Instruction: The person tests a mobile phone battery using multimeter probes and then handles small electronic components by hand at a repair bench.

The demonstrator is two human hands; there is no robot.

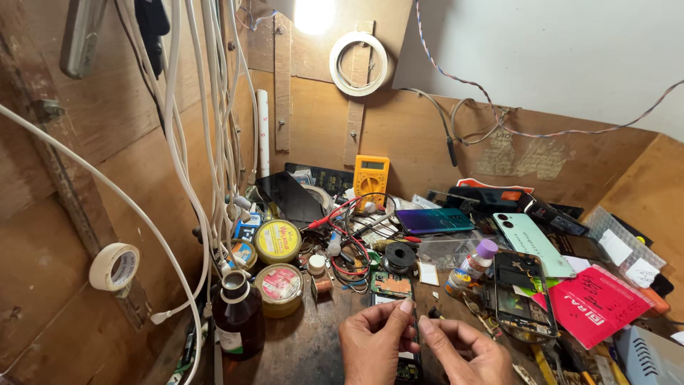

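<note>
My left hand (pixel 376 341) and my right hand (pixel 459 351) meet at the bottom centre of the head view, low over a wooden bench. Their fingertips pinch a thin dark part together, too small to identify. Just beyond the fingers lies an opened phone with a green circuit board (pixel 391 285) showing. Part of this phone sits under my hands. A second opened phone frame (pixel 524 296) lies to the right, next to a small bottle with a purple cap (pixel 472 267).
A brown glass bottle (pixel 238 317) and two round tins (pixel 278 241) stand at the left. A yellow multimeter (pixel 370 176) leans on the back wall, red and black leads trailing. Phones, a red packet (pixel 597 305), white cables (pixel 214 128) and tape rolls crowd the bench.
</note>
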